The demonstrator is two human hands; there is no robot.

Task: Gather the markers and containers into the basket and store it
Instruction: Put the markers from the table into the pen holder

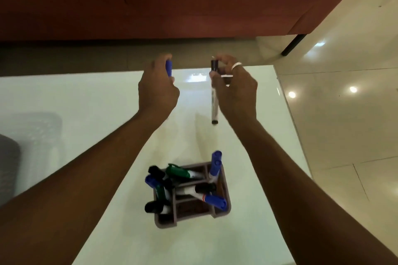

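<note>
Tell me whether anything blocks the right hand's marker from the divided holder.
Nothing visible does: only table surface lies between the black-capped marker in the right hand and the holder, whose compartments hold markers.

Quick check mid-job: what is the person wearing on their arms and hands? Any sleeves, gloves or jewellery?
No gloves and no sleeves are in view. The left forearm and right forearm are bare down to the frame edge. The right hand wears one white ring on a finger. The left hand shows no ring from this view, and neither wrist carries a watch or band.
</note>
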